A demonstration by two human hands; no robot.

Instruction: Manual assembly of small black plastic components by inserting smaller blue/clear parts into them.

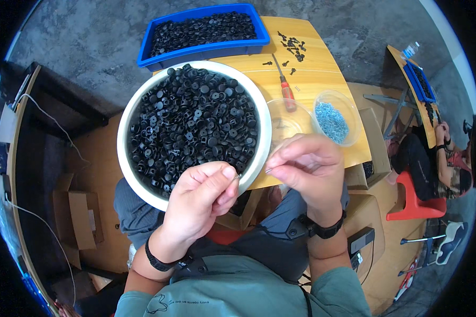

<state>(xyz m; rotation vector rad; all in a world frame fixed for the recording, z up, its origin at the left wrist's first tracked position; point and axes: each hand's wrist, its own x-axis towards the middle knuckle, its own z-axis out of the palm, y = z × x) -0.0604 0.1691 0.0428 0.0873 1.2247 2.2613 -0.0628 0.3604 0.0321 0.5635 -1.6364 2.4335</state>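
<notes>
Pinched: left hand point(203, 198) and right hand point(307, 164) each gripped a tiny metal piece point(238, 176) fingertip-tight, near white bowl point(122, 153) of black parts | advice: likely steadier kept low, pinch firm.

Light: bright, even and diffuse across the wooden desk point(322, 79), with no single source in view.
Shadows: soft and faint; the darkest area lies beyond the desk's left edge.
Glare: mild sheen on the rim of the white bowl point(126, 132) and on the clear plastic cups point(349, 113).
Focus: sharp at centre, softer toward the rim.
Distortion: strong fisheye; the desk's edges bow, and black vignette fills the corners.
</notes>
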